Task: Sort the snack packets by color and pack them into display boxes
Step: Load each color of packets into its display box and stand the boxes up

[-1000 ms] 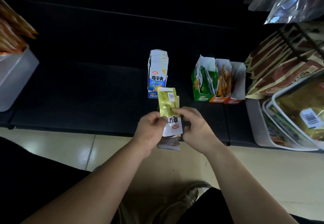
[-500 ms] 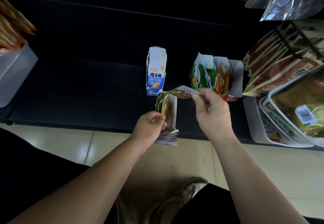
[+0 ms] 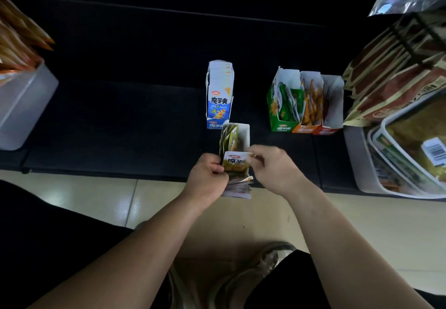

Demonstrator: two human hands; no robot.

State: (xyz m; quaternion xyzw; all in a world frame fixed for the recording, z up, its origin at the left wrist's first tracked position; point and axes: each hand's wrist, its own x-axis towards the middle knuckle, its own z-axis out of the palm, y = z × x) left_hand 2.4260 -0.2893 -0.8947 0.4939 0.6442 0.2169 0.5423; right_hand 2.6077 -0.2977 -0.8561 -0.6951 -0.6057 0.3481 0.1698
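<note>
Between the hands, a yellow packet (image 3: 235, 162) is pinched at its corner by the right hand (image 3: 275, 168). The open box (image 3: 245, 134) is gripped by the left hand (image 3: 207, 175), and its long side is pointed away, just past the packet.

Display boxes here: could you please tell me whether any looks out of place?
The blue box stands alone, apart from the green box, orange box and red box. The yellow box, gripped by the left hand, overhangs the shelf edge; the right hand pinches its packet.
</note>
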